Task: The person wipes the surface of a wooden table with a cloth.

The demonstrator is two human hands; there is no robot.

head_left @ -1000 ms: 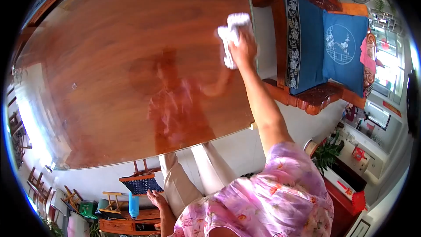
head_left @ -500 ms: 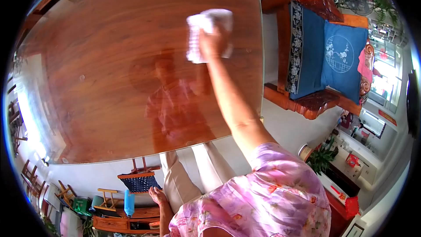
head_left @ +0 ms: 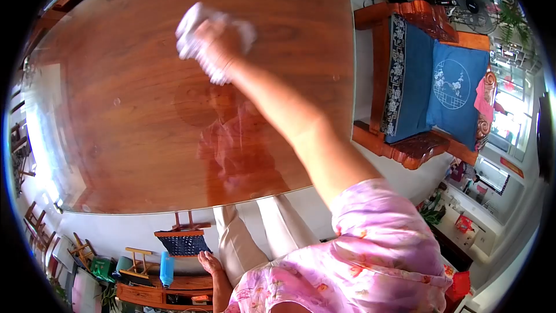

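Observation:
My right hand point(head_left: 219, 42) presses a white and pale purple cloth point(head_left: 187, 36) onto the glossy top of a brown wooden table point(head_left: 139, 139). Its fingers are blurred by motion, and the cloth bunches out on both sides of them. Low beside my body hangs my left hand point(head_left: 209, 262), fingers apart and nothing in it. Near it stand a small stool with a dark woven seat point(head_left: 178, 244) and a light blue bottle point(head_left: 167, 269).
A wooden armchair with a blue cushion point(head_left: 457, 84) stands off the table's right end. Behind my left hand is a low wooden cabinet point(head_left: 139, 294). Several small chairs and stools are at the lower left. A fan point(head_left: 472, 6) is at the upper right.
My right hand has swept left across the tabletop with the cloth. The view has shifted slightly. My left hand stays low at my side.

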